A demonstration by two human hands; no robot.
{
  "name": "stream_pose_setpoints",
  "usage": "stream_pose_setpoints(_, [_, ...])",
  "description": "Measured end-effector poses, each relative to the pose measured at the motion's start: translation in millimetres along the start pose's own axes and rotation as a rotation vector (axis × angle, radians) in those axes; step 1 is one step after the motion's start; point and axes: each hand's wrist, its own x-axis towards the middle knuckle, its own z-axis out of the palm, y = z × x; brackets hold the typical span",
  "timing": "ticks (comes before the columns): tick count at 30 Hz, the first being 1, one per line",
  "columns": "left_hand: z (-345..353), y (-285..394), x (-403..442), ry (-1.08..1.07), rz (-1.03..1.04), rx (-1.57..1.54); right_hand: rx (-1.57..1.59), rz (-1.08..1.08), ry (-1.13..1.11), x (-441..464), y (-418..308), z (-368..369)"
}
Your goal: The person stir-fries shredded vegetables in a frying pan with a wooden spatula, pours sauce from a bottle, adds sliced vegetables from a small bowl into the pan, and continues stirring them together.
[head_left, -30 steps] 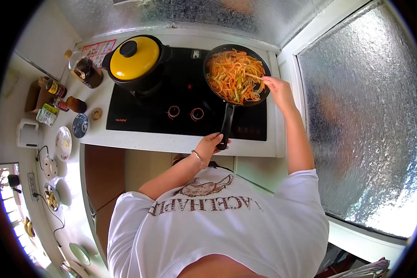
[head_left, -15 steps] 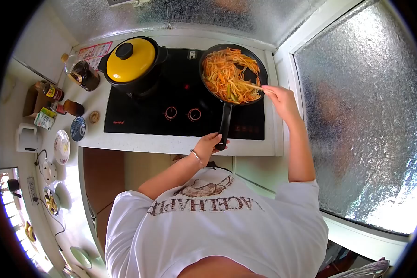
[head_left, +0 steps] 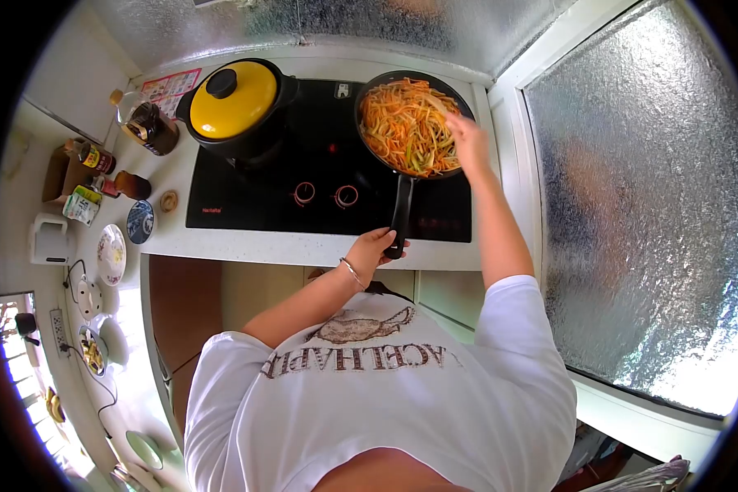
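A black frying pan (head_left: 367, 146) sits on the right side of the black cooktop (head_left: 254, 201). Shredded orange and pale green vegetables (head_left: 402, 123) fill it. My left hand (head_left: 373, 248), with a bracelet at the wrist, is wrapped round the end of the pan's handle (head_left: 403, 209). Over the pan's right rim, my right hand (head_left: 469, 143) is closed on wooden chopsticks (head_left: 439, 105), whose tips reach into the vegetables. Motion blurs that hand a little.
A black pot with a yellow lid (head_left: 236, 100) stands on the cooktop's left side. Further left are a bottle of dark liquid (head_left: 149, 125), smaller jars, a blue-patterned bowl (head_left: 140, 221) and a plate (head_left: 111, 254). A textured glass window (head_left: 631, 205) borders the right.
My right hand has moved up and slightly left with the chopsticks. The vegetables have been shifted and now cover the bare patch at the pan's right. My left hand keeps hold of the handle.
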Motion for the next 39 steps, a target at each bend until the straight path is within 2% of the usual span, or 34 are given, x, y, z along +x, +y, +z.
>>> stream_pose_setpoints(2, [2.2, 3.8, -4.1, 0.024, -0.018, -0.001, -0.087, -0.155, -0.031, -13.2, -9.1, 6.8])
stream_pose_setpoints(3, [1.8, 4.3, -4.5, 0.024, -0.018, 0.001, -0.086, -0.154, -0.03, -18.6, -16.0, 1.7])
stream_pose_setpoints(5, [2.1, 4.3, -4.2, 0.013, -0.011, -0.006, -0.113, -0.19, -0.222, -25.6, -43.3, -21.4])
stream_pose_setpoints(6, [2.2, 4.3, -3.0, 0.01, -0.009, -0.008, -0.117, -0.193, -0.222, -27.7, -61.5, -37.9])
stream_pose_setpoints(8, [0.8, 2.5, -1.2, 0.02, -0.024, -0.017, -0.071, -0.014, -0.292, -32.3, -93.4, -69.8])
stream_pose_setpoints(10, [1.5, 1.3, -0.1, 0.027, -0.019, -0.039, -0.054, -0.045, -0.342, -34.6, -93.2, -71.6])
stream_pose_setpoints(12, [-0.6, -2.5, -0.1, 0.032, -0.026, -0.052, -0.089, -0.186, -0.356, -40.2, -75.5, -52.8])
stream_pose_setpoints(13, [-2.0, -4.4, 1.9, 0.015, -0.017, -0.037, -0.122, -0.228, -0.173, -30.7, -60.6, -38.0])
stream_pose_setpoints(14, [-2.8, -4.3, 3.7, 0.0, -0.001, -0.024, -0.124, -0.229, -0.172, -31.8, -46.1, -38.0])
stream_pose_setpoints(16, [-0.2, -0.2, 0.9, 0.015, -0.01, -0.022, -0.029, 0.029, -0.082, -20.5, -58.3, -45.9])
stream_pose_setpoints(17, [0.5, 0.6, -0.6, 0.032, -0.027, -0.02, 0.025, 0.078, -0.066, -20.3, -67.7, -51.3])
stream_pose_setpoints(21, [0.7, 1.5, -0.8, 0.027, -0.019, -0.005, 0.098, 0.096, -0.142, -22.2, -92.6, -54.4])
stream_pose_setpoints(23, [2.2, 3.6, -3.2, 0.039, -0.032, 0.013, -0.101, -0.014, -0.313, -20.5, -97.2, -42.5])
stream_pose_setpoints(24, [0.5, 0.7, -3.1, 0.04, -0.037, 0.015, -0.099, -0.009, -0.313, -20.3, -89.5, -34.7])
stream_pose_setpoints(26, [-3.0, -2.6, 1.4, -0.01, -0.002, -0.003, -0.134, -0.126, -0.155, -12.4, -66.5, -16.3])
stream_pose_setpoints(28, [-0.2, 0.9, -1.0, 0.005, -0.014, 0.002, -0.094, -0.107, -0.099, -4.5, -74.2, -26.1])
stream_pose_setpoints(30, [0.6, 1.1, -1.8, 0.023, -0.029, 0.002, 0.032, 0.065, -0.107, -3.0, -84.4, -36.6])
stream_pose_setpoints(32, [0.2, -0.5, -0.3, 0.022, -0.017, 0.007, 0.062, 0.043, -0.12, -3.1, -84.3, -24.5])
stream_pose_setpoints(35, [-1.3, -2.6, 0.7, 0.011, -0.005, 0.003, -0.027, -0.388, -0.275, -9.8, -81.8, 9.7])
stream_pose_setpoints(39, [0.3, -2.5, -1.4, 0.029, 0.001, -0.023, -0.147, -0.363, -0.351, -20.5, -62.2, -12.1])
